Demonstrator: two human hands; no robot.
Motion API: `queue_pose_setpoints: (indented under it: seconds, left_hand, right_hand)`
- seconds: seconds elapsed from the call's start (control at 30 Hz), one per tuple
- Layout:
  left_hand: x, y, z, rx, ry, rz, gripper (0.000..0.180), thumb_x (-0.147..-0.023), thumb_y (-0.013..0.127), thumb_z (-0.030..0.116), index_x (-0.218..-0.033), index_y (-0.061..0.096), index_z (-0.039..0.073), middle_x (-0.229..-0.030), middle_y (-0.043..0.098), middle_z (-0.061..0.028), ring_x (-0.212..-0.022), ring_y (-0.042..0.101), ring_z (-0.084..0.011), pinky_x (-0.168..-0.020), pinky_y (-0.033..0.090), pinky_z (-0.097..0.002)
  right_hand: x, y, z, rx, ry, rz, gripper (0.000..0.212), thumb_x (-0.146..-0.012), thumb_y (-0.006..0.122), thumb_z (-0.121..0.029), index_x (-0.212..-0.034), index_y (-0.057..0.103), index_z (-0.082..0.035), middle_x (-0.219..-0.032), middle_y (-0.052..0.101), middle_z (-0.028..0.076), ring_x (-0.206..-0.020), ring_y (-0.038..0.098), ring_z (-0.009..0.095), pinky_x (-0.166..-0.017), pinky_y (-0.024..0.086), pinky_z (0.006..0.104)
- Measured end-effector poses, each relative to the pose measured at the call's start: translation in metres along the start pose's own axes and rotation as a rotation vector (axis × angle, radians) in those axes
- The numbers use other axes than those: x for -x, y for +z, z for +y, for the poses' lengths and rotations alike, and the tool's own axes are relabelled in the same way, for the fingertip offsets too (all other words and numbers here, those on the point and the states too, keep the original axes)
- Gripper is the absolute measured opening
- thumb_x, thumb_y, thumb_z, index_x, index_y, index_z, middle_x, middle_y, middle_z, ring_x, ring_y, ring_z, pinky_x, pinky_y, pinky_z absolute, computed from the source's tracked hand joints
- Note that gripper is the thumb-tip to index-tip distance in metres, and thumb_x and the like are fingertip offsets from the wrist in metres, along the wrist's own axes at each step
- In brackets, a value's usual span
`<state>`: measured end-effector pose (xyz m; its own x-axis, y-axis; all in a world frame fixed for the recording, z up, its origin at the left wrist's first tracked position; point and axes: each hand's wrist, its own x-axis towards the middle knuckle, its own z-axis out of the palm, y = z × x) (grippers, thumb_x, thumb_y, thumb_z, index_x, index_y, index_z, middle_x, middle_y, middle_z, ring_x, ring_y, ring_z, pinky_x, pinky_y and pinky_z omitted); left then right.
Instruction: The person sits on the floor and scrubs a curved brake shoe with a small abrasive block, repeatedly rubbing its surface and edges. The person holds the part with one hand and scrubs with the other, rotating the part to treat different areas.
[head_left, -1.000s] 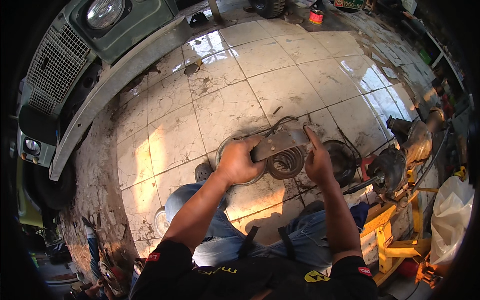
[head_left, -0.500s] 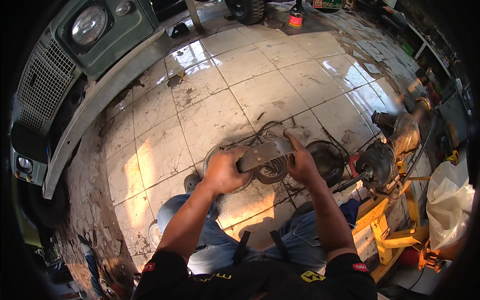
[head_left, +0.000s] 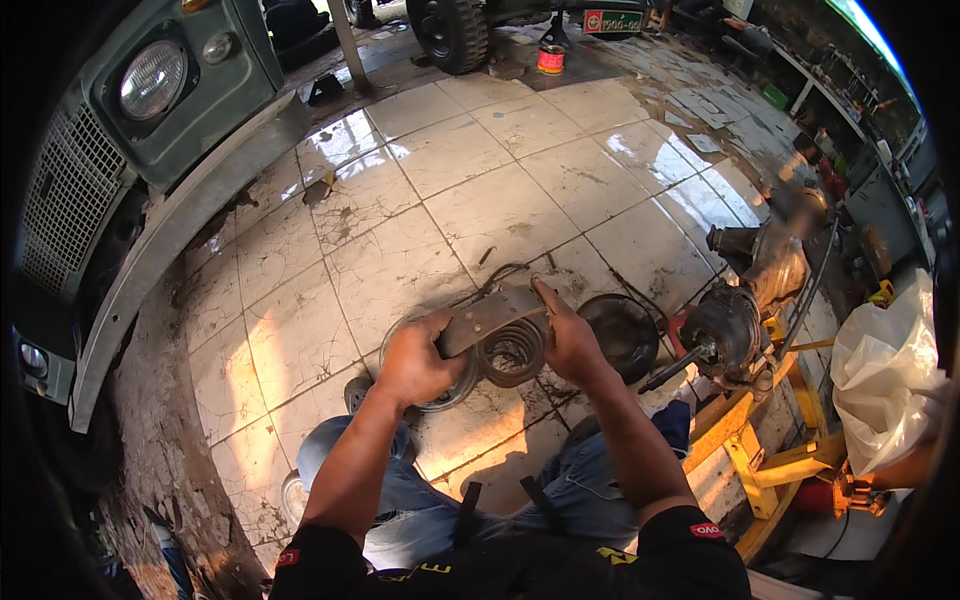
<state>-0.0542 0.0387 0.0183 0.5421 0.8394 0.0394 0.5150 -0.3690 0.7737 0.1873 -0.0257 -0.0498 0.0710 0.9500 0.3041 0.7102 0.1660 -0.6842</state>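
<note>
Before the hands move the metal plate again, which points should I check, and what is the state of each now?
1. Left hand grips the plate end: ok.
2. Right hand holds the other end: ok, fingers over the top edge.
3. Plate sits over the coil spring: ok, but whether they touch, cannot tell.
4. Spring seated in the round part beneath: cannot tell, hidden by hands.
5. Black dish clear of the right hand: not ok, very close beside it.
6. Floor tiles in front free of tools: ok, only dirt and a wire.
</note>
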Motion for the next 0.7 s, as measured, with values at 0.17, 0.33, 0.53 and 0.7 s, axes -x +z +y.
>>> queue_pose_setpoints:
  seconds: [0.17, 0.33, 0.53, 0.7]
  left_hand:
    - [0.0023, 0.0039, -0.0021, -0.028, -0.003, 0.047, 0.042, -0.072, 0.073, 0.008, -0.112, 0.064, 0.000, -0.093, 0.071, -0.0169, -0.082, 0.068, -0.0218, -0.077, 0.053, -0.0323]
    - [0.0025, 0.0020, -0.0035, -0.036, 0.037, 0.053, 0.042, -0.070, 0.074, 0.009, -0.110, 0.064, 0.001, -0.091, 0.071, -0.0163, -0.081, 0.069, -0.0227, -0.076, 0.053, -0.0325]
    - [0.0023, 0.0033, -0.0044, -0.074, 0.026, 0.011, 0.045, -0.070, 0.073, 0.015, -0.113, 0.065, 0.007, -0.096, 0.070, -0.0187, -0.088, 0.068, -0.0324, -0.078, 0.054, -0.0385]
    - [0.0017, 0.0066, -0.0066, -0.086, 0.035, 0.033, 0.046, -0.070, 0.073, 0.019, -0.115, 0.065, 0.010, -0.099, 0.069, -0.0206, -0.092, 0.067, -0.0372, -0.079, 0.054, -0.0414]
  right_hand:
    - [0.0008, -0.0015, -0.0019, -0.073, 0.069, -0.052, 0.071, -0.079, 0.054, 0.008, -0.146, 0.035, -0.001, -0.135, 0.051, 0.028, -0.125, 0.051, 0.041, -0.103, 0.044, 0.0408]
    - [-0.0018, -0.0020, -0.0055, -0.055, 0.067, -0.012, 0.062, -0.086, 0.057, 0.002, -0.145, 0.039, -0.002, -0.135, 0.053, 0.026, -0.123, 0.055, 0.039, -0.099, 0.046, 0.0384]
    - [0.0012, -0.0013, -0.0060, -0.071, 0.078, -0.010, 0.062, -0.087, 0.056, 0.003, -0.146, 0.038, -0.003, -0.137, 0.052, 0.025, -0.127, 0.052, 0.037, -0.104, 0.044, 0.0367]
    - [-0.0005, 0.0001, -0.0094, -0.113, 0.026, 0.049, 0.059, -0.088, 0.052, 0.002, -0.146, 0.038, -0.003, -0.136, 0.053, 0.025, -0.127, 0.052, 0.037, -0.105, 0.043, 0.0361]
